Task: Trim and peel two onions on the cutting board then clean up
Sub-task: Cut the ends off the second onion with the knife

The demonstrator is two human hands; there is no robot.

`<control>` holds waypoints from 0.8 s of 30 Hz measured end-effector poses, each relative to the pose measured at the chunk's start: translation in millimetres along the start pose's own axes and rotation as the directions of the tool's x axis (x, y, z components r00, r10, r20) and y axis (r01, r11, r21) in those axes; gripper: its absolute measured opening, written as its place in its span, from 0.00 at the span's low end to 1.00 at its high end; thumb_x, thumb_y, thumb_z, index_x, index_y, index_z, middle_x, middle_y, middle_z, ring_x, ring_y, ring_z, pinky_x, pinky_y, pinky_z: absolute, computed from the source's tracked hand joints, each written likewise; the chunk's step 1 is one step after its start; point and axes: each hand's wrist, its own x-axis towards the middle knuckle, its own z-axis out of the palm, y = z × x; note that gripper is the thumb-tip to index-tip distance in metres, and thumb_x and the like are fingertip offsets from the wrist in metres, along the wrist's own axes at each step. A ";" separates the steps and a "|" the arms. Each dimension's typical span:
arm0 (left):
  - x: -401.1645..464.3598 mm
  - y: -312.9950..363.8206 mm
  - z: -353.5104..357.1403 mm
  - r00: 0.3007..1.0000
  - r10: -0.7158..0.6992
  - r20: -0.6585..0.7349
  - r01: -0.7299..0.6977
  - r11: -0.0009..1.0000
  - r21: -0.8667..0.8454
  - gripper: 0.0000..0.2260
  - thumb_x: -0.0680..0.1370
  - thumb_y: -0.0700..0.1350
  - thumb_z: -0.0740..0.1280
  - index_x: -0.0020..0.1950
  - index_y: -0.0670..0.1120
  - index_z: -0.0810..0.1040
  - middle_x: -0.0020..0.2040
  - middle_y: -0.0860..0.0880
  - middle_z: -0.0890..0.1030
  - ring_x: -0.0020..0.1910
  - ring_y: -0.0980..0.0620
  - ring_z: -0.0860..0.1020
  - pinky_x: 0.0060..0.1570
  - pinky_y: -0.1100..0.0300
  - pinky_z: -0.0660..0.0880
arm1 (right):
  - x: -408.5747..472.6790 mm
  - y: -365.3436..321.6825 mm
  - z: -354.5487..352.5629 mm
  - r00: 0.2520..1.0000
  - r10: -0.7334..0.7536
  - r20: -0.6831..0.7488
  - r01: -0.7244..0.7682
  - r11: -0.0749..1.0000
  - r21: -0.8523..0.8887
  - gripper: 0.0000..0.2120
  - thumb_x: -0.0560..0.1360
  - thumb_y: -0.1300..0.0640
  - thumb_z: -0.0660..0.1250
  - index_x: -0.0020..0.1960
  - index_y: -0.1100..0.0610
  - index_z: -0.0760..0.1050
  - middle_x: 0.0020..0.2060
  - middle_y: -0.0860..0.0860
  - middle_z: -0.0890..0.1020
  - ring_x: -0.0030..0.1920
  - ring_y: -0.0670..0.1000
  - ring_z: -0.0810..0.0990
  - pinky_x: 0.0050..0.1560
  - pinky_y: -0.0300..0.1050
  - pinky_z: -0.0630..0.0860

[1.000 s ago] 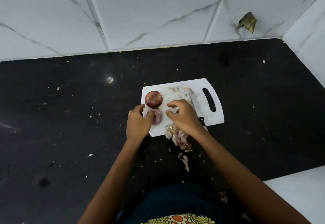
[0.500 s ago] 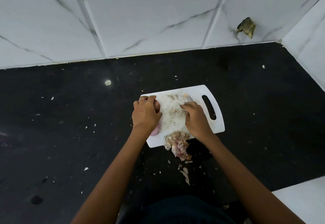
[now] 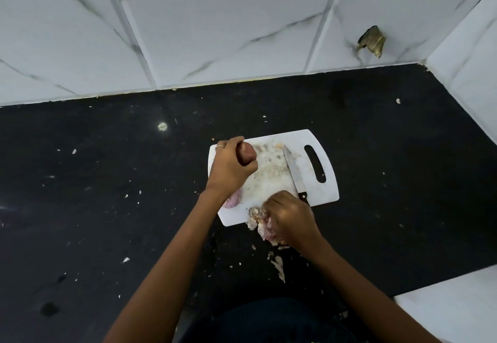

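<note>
Papery peel scraps (image 3: 265,225) lie heaped at the cutting board (image 3: 326,185) near edge, under the right hand (image 3: 291,217), fingers curled onto them; left hand (image 3: 230,167) grips an onion (image 3: 247,151).

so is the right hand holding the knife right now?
No. The knife lies flat on the cutting board, while the right hand is down on the peel pile at the board's near edge.

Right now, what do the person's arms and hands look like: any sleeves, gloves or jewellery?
Both forearms are bare, with no sleeves or gloves in view. The left hand wears a thin, pale metal ring on one finger. The right hand shows no ring, watch or bracelet from this angle. No markings are visible on either arm.
</note>
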 end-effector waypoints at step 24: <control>-4.9 -7.5 35.0 0.982 0.135 0.132 -0.126 0.989 -0.077 0.26 0.72 0.45 0.76 0.67 0.51 0.71 0.66 0.50 0.73 0.59 0.52 0.76 0.55 0.62 0.75 | 7.3 32.6 -29.1 0.669 0.704 0.237 -0.743 0.642 0.190 0.17 0.74 0.59 0.66 0.61 0.58 0.70 0.54 0.55 0.72 0.48 0.56 0.77 0.48 0.51 0.75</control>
